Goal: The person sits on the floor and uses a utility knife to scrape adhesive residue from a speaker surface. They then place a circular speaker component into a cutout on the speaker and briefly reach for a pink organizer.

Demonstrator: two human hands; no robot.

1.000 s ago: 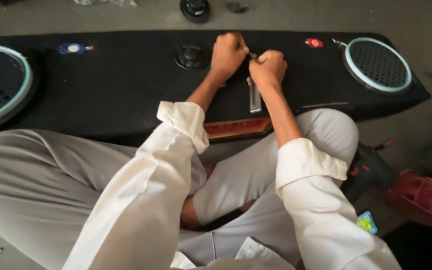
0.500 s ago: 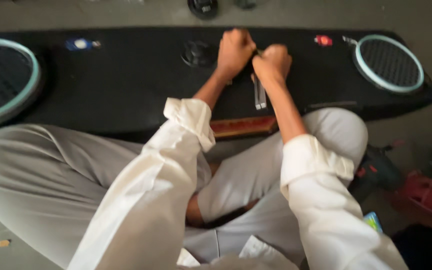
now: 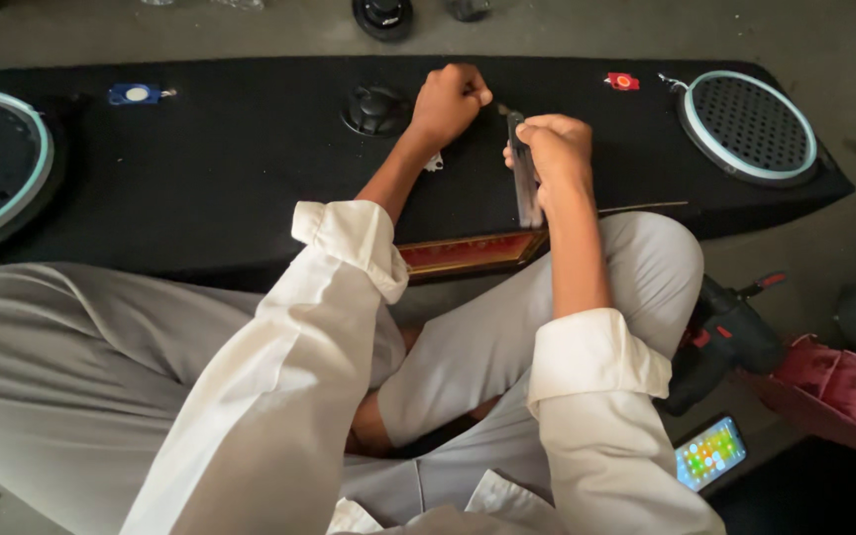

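On the black carpeted panel [image 3: 250, 168], a blue tag [image 3: 135, 94] is lying far left; the left hand [image 3: 448, 102] is clenching shut beside a round knob [image 3: 375, 107], the right hand [image 3: 557, 149] is gripping a grey tool [image 3: 521, 178] (tip between the hands), and a round speaker grille [image 3: 745, 124] is sitting right.

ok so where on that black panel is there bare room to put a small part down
Bare black carpeted panel lies between the blue tag and round black knob, and between the red tag and right ringed speaker grille. Around both hands it is crowded.
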